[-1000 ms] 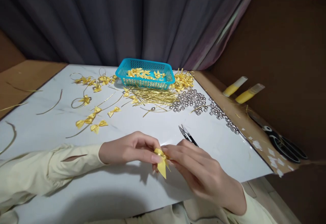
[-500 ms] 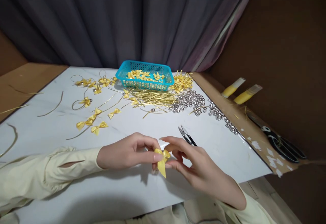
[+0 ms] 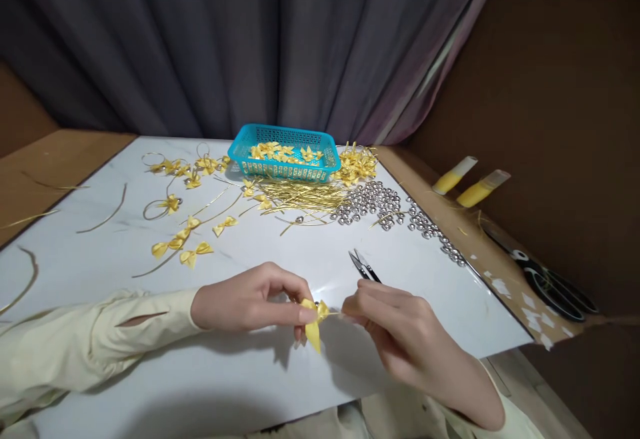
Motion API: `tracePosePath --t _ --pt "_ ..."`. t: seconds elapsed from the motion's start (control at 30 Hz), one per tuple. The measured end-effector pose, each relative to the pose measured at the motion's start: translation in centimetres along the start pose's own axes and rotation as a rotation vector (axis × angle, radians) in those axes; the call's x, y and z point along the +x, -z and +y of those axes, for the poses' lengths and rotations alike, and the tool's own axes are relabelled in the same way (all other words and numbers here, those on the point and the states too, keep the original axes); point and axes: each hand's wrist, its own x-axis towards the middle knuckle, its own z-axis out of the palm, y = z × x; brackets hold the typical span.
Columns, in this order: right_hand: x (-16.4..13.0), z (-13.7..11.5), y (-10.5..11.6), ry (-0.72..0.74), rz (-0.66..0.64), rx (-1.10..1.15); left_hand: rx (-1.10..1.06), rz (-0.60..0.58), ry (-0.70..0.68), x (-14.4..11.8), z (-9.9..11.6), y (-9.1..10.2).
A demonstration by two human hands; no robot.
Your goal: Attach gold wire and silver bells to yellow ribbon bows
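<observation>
Low over the white board, my left hand (image 3: 260, 298) pinches a yellow ribbon bow (image 3: 313, 332) between thumb and fingers, one pointed tail hanging down. A small dark shiny bit shows at the bow's knot. To its right, my right hand (image 3: 395, 326) is closed on a thin gold cord (image 3: 333, 314) that runs taut from the bow to the fingertips. Just beyond the right hand lie black thread snips (image 3: 364, 266) with silver blades, their handles partly hidden by that hand.
A blue basket (image 3: 286, 171) of yellow bows stands at the back. Gold cords (image 3: 303, 196), silver beads (image 3: 373, 200) and finished-looking bows with loops (image 3: 170, 204) lie before it. Right of the board (image 3: 270, 386) are large scissors (image 3: 555, 289), two yellow-filled tubes (image 3: 484, 189) and paper scraps (image 3: 533, 316).
My right hand has moved right, away from the bow, and its fingers have closed, drawing out the cord. My left hand keeps its hold on the bow.
</observation>
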Motion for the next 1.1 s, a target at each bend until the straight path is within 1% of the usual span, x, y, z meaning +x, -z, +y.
tracePosePath --t 0.1,0.17,0.27,0.33,0.4,0.47,0.53,0.63,0.7,0.77,0.87,0.97,1.03,1.1 --pt "-0.5 0.9 1.1 -0.226 -0.021 0.061 0.015 0.007 0.02 0.0 0.1 0.3" --pt "-1.1 1.8 2.2 -0.369 -0.022 0.098 0.027 0.032 0.047 0.1 0.1 0.6" --pt "-2.2 3.1 3.4 -0.539 -0.063 0.286 0.008 0.098 0.073 0.2 0.4 1.2" --pt "-3.0 3.9 3.7 -0.63 -0.056 0.457 -0.044 0.164 0.082 0.3 0.6 1.8" --pt "-3.8 4.7 3.6 -0.686 -0.025 0.607 -0.138 0.221 0.086 0.4 0.6 2.5" --pt "-4.5 5.5 3.4 -0.714 0.02 0.743 -0.245 0.241 0.079 0.5 0.4 3.1" --pt "-5.2 6.3 3.3 -0.711 0.126 0.891 -0.339 0.238 0.06 0.6 -0.2 3.5" --pt "-6.1 7.7 3.5 -0.72 0.38 1.103 -0.469 0.241 0.036 0.9 -1.9 4.0" --pt "-6.7 8.7 3.6 -0.751 0.543 1.186 -0.527 0.232 0.048 1.0 -3.1 4.1" --pt "-7.3 9.6 3.7 -0.795 0.702 1.228 -0.54 0.216 0.06 1.2 -3.9 4.2" --pt "-8.0 10.6 3.8 -0.882 0.939 1.228 -0.543 0.184 0.081 1.3 -4.3 4.5" --pt "-8.3 11.0 4.1 -0.977 1.153 1.161 -0.556 0.16 0.089 1.4 -4.3 4.7" --pt "-8.3 11.0 4.3 -1.007 1.248 1.102 -0.566 0.152 0.083 1.5 -4.4 4.9" --pt "-8.3 11.0 4.4 -1.002 1.274 1.055 -0.568 0.14 0.078 1.5 -4.5 5.0"
